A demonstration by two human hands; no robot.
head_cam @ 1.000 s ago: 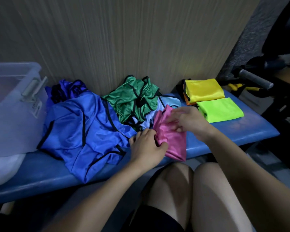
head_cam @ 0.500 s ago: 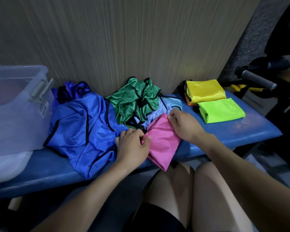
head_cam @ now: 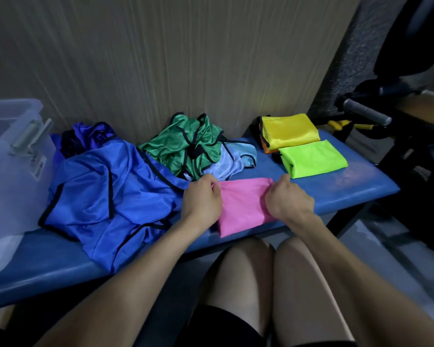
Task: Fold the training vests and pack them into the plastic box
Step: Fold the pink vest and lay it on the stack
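The blue bench [head_cam: 336, 189] carries everything, and its near edge is the first risk: the folded pink vest [head_cam: 241, 204] lies right at that edge with its lower corner overhanging, so a careless tug could slide the slick fabric off onto the person's knees. The plastic box [head_cam: 13, 171] stands at the far left end, well apart from the pink vest, with the big unfolded blue vest [head_cam: 105, 196] sprawled between them; carrying a loose fold across that heap could let it spring open. The green vest [head_cam: 186, 144] and a pale blue one [head_cam: 226, 164] lie crumpled just behind the pink one and could snag in the fold. The folded yellow vest [head_cam: 291, 130] and lime vest [head_cam: 313, 157] sit at the right. The left hand [head_cam: 202, 199] and right hand [head_cam: 288, 199] each pinch a top corner of the pink vest with curled fingers; uneven pulling would skew the fold.
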